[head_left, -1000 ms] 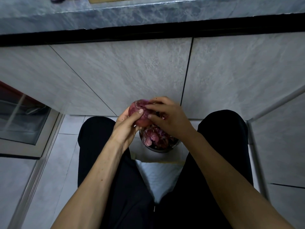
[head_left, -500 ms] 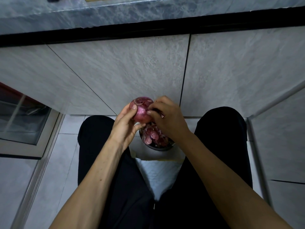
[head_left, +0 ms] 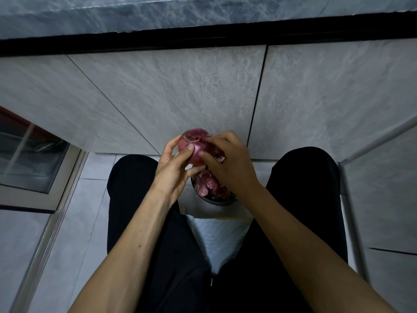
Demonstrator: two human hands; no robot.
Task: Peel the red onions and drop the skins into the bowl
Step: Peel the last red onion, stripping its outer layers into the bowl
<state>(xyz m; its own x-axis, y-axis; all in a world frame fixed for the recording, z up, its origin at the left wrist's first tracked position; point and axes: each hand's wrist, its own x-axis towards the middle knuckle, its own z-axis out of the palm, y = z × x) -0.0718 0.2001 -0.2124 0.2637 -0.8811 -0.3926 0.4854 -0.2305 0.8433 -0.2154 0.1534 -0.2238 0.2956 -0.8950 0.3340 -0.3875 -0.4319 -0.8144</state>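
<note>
A red onion (head_left: 194, 146) sits just above the middle of the frame, held up between both hands over a bowl. Its top shows a pale torn edge of skin, and the side facing the camera is smooth and purple. The left hand (head_left: 173, 168) grips the onion from the left, fingers curled round its far side and the thumb pressed on its front. The right hand (head_left: 230, 163) comes in from the right, fingers curled against the onion's right side, with a scrap of loose skin (head_left: 220, 156) showing under them; whether the fingers pinch that scrap cannot be told. Directly below the hands, the bowl (head_left: 214, 201) is partly hidden by the right wrist and holds a heap of reddish skins (head_left: 209, 185). It rests between the person's knees, in black trousers (head_left: 128, 190), above a white cloth (head_left: 223, 238) in the lap. Grey tiled wall (head_left: 180, 91) fills the upper half, under a marbled counter edge (head_left: 203, 14) along the top.
</note>
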